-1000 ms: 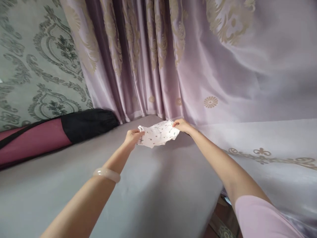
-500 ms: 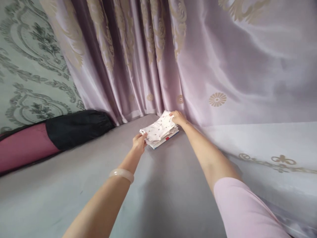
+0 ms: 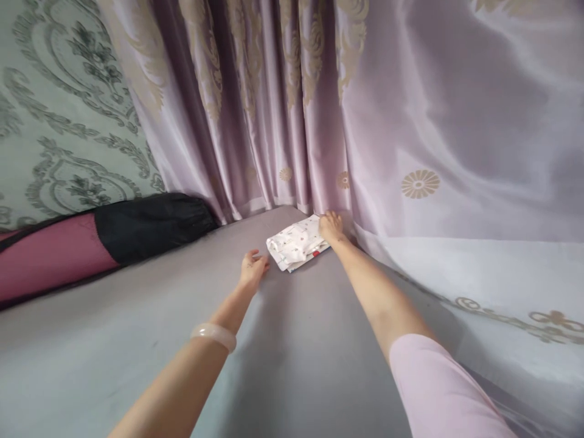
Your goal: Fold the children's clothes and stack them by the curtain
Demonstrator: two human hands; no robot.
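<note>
Right hand (image 3: 331, 226) is palm-down on the folded printed cloths (image 3: 296, 244), fingers laid flat over the corner at the pile's 2 o'clock: a press, not a clutch, nothing pinched. Left hand (image 3: 253, 267) is off the pile, open and slack on the grey mattress (image 3: 292, 353), just beside the cloths at their 8 o'clock, with a pale bangle (image 3: 213, 336) on that wrist.

The pile itself lies in the far corner of the mattress. The lilac curtain (image 3: 283, 121) hangs close at its 12 o'clock, and a black-and-maroon roll (image 3: 137, 228) sits well apart at 9.

Judging by the lower layers peeking out at 5 o'clock, the neat way to do this is light, flat pressure. Square the edges from two opposite sides and keep the curtain hem clear of the stack.
</note>
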